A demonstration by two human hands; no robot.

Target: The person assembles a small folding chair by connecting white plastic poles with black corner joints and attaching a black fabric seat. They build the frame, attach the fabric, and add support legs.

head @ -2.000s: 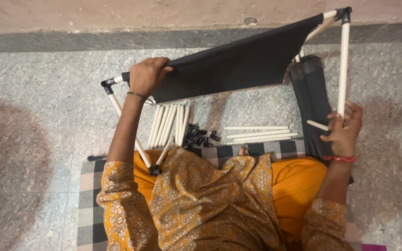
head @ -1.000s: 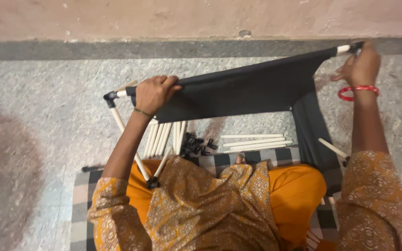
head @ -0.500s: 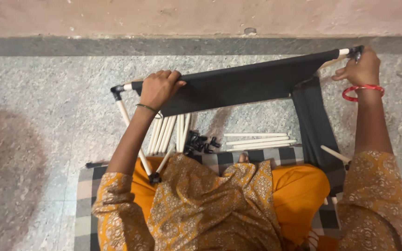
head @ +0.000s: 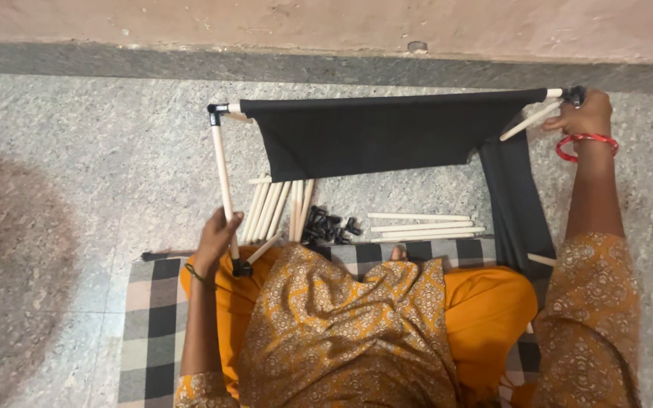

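The left hand [head: 217, 238] has its grip closed around the white side rod [head: 223, 181] at 8 o'clock. The right hand [head: 585, 115] grips the frame corner [head: 570, 94] at 2 o'clock. Black fabric [head: 379, 136] hangs between them, above loose rods [head: 277, 208] on the floor [head: 100, 166].

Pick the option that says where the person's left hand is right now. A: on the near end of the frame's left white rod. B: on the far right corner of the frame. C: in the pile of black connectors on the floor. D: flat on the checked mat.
A: the left hand grips the left white rod just above its near black connector, while the right hand holds the far right corner.
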